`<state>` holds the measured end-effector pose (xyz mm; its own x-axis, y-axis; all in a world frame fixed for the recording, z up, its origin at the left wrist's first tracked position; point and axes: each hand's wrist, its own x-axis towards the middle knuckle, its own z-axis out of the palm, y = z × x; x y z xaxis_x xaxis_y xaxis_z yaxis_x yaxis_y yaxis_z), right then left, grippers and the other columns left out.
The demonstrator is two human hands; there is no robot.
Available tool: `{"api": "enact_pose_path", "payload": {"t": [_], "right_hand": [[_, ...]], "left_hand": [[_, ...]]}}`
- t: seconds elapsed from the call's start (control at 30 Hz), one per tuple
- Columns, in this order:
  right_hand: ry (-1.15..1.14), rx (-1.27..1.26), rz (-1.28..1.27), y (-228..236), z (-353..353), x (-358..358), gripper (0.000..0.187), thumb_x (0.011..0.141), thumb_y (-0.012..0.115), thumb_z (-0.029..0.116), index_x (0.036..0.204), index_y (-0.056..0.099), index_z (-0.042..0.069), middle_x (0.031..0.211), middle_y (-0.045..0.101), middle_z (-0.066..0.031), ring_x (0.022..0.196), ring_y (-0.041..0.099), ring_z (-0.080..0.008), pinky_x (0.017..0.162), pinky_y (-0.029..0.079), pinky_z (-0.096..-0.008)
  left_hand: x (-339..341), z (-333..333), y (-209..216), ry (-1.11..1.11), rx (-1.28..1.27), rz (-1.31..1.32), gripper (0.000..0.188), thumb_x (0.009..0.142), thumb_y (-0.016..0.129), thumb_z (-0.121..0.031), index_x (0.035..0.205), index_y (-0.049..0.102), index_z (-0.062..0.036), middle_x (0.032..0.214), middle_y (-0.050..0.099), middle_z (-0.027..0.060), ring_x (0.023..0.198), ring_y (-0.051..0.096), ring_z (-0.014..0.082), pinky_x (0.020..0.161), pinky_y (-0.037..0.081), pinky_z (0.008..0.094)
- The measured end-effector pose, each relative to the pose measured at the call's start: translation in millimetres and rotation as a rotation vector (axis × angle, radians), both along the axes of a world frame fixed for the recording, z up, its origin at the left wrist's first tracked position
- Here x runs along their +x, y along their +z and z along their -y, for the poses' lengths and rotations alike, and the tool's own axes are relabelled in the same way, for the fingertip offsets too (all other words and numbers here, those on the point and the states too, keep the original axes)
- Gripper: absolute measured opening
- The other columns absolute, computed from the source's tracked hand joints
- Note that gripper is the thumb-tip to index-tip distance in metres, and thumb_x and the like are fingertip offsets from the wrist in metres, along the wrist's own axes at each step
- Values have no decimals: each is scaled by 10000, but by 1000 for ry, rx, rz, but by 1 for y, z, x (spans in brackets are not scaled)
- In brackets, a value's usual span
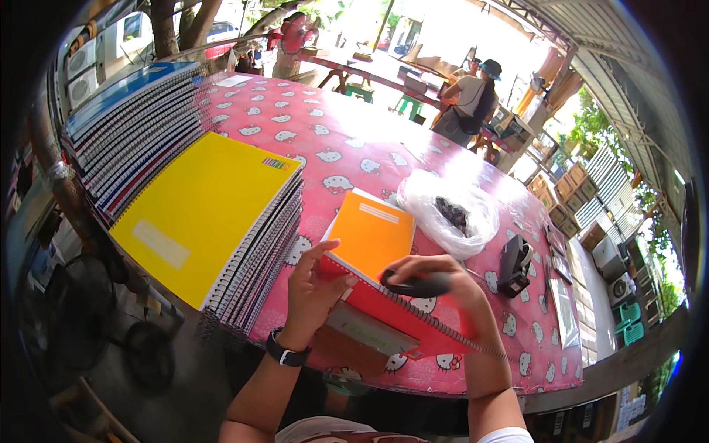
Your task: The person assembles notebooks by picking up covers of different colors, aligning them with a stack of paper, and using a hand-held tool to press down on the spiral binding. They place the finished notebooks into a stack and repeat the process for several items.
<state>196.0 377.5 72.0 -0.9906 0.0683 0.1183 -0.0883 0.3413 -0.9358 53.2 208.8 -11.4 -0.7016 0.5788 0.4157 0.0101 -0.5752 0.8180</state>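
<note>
An orange-covered notebook (374,235) lies tilted near the table's front edge. My left hand (312,290) grips its near left edge, thumb and fingers bent round it. Closed round a dark, rounded tool (419,283), my right hand (447,277) is at the notebook's near right corner; the tool's exact kind is hidden by the fingers. A long dark spiral coil (443,325) trails from that corner toward my right forearm. Beneath it is a red cover (377,304), with a greenish-grey labelled strip (369,329) at the front.
A tall stack of yellow spiral notebooks (199,221) stands at left, with a blue-topped stack (133,96) behind. A clear plastic bag (450,214) with dark contents and a black tape dispenser (515,266) sit at right on the pink patterned tablecloth (336,159). A person (473,103) stands beyond.
</note>
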Motion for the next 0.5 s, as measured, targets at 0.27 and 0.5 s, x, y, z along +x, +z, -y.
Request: {"api": "enact_pose_path", "payload": {"t": [0.27,0.5], "right_hand": [[32,104,127,-8,-8,-22,464,858,578,373,1050,603,-48,959,637,-99,910,581,-150,798,458,-280],[19,-7,22,-3,4,-38,477,842,588,428,1008,620,-18,893,607,-64,810,553,-136,710,449,-281]], "left_hand": [[-4,3,-16,34,-53,97,476,775,662,5,1234,544,-28,1057,557,30,957,523,95,843,426,228],[-6,8,-14,128,-73,-2,401,815,642,-32,1211,588,-66,939,560,14,850,507,85,771,415,225]]}}
